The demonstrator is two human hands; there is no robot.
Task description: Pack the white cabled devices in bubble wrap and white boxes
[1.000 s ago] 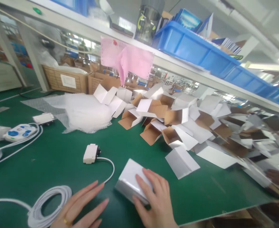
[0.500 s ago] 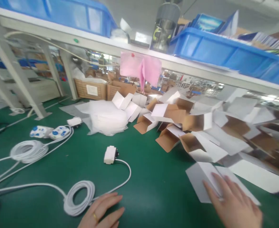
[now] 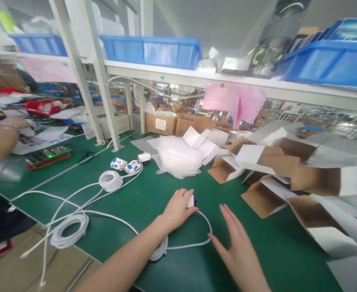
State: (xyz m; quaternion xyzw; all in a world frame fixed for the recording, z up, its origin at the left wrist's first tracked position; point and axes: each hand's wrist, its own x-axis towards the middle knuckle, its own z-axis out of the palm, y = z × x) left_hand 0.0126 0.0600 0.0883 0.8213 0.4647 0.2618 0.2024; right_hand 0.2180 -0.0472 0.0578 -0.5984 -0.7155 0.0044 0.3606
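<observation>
While a green work table (image 3: 154,194) stretches out under shelving, the person's left hand (image 3: 178,209) lies curled over a small white adapter box (image 3: 191,200), fingers closed around it so that only its right end and a dark plug face show past the knuckles. From that box a white cable (image 3: 204,231) loops toward the near edge of the table and runs under the left forearm to a coil (image 3: 160,251) partly hidden there. Just right of the loop, the right hand (image 3: 236,247) hovers flat and open, fingers spread, holding nothing and touching nothing that can be seen. Farther left on the table lie a second coil of cable (image 3: 69,229), a third, smaller coil (image 3: 110,180), and two white remotes with blue buttons (image 3: 125,165). Behind them sits a heap of clear plastic bags (image 3: 178,156), and a drift of folded white-and-brown cartons (image 3: 288,162) crowds the right side. At the far left, another person's hand (image 3: 5,134) works at the neighbouring station beside a green circuit board (image 3: 46,154).
</observation>
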